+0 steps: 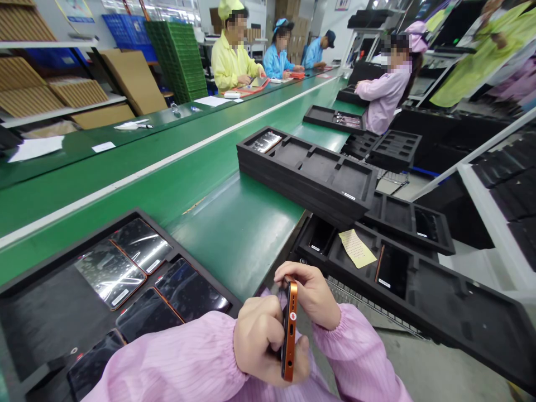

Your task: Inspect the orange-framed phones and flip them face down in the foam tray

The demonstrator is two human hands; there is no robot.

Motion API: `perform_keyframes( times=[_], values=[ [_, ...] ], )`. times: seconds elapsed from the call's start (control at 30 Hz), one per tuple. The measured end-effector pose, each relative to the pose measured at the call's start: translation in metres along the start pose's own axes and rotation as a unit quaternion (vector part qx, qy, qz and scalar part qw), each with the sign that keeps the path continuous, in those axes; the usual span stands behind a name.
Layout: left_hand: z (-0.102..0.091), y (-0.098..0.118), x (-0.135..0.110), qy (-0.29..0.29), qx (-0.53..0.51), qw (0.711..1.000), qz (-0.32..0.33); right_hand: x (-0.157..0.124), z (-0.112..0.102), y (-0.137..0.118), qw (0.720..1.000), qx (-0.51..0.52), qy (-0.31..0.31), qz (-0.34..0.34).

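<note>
Both my hands hold an orange-edged phone (288,335) edge-on in front of me, low in the view. My left hand (257,338) wraps around its left side with fingers curled. My right hand (312,293) pinches the phone's top end from the right. Both sleeves are pink. To the left lies a black foam tray (50,318) holding several phones (111,273) with glossy screens and orange rims.
A green conveyor belt (234,234) runs away from me. A stack of black foam trays (310,173) sits on it, one phone in its far slot. More trays (419,279) with a yellow note (357,248) lie to the right. Several workers sit farther along the line.
</note>
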State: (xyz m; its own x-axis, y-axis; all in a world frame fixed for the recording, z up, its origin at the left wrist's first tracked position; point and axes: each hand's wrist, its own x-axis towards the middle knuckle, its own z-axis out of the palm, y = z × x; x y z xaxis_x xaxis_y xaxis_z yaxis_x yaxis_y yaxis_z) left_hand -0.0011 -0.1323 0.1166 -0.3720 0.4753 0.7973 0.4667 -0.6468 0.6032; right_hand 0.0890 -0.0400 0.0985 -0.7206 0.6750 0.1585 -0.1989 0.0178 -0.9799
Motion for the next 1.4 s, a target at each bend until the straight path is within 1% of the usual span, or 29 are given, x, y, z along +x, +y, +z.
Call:
perform_keyframes(
  times=[0.1, 0.2, 0.33, 0.5, 0.6, 0.87, 1.03, 1.23, 1.4],
  values=[
    [0.000, 0.000, 0.000, 0.005, 0.010, 1.000, -0.015, -0.001, -0.001, -0.001, 1.000, -0.023, 0.007, 0.004],
    [-0.001, -0.002, -0.002, -0.008, 0.009, 1.000, -0.019, -0.001, -0.002, 0.000, 0.999, -0.034, 0.010, 0.009],
    [-0.003, -0.003, -0.002, -0.030, 0.000, 1.000, -0.001, 0.000, -0.003, 0.001, 1.000, -0.014, 0.005, 0.007],
    [-0.006, -0.002, 0.000, -0.064, 0.005, 0.997, 0.046, 0.002, -0.004, 0.003, 1.000, 0.026, -0.016, 0.000],
    [-0.007, -0.002, 0.001, -0.076, 0.005, 0.996, 0.055, 0.001, -0.004, 0.005, 0.999, 0.037, -0.022, -0.001],
    [-0.005, -0.001, -0.003, -0.075, 0.013, 0.995, 0.061, 0.001, -0.004, 0.006, 0.999, 0.038, -0.025, 0.006],
    [-0.005, 0.002, -0.001, -0.073, 0.022, 0.995, 0.062, 0.002, -0.004, 0.007, 0.998, 0.053, -0.032, 0.001],
    [-0.006, 0.004, 0.002, -0.095, 0.026, 0.994, 0.056, 0.000, -0.003, 0.008, 0.998, 0.053, -0.027, 0.028],
    [-0.009, 0.006, 0.003, -0.114, 0.038, 0.992, 0.044, 0.000, 0.001, 0.011, 0.997, 0.054, -0.036, 0.028]
  ],
)
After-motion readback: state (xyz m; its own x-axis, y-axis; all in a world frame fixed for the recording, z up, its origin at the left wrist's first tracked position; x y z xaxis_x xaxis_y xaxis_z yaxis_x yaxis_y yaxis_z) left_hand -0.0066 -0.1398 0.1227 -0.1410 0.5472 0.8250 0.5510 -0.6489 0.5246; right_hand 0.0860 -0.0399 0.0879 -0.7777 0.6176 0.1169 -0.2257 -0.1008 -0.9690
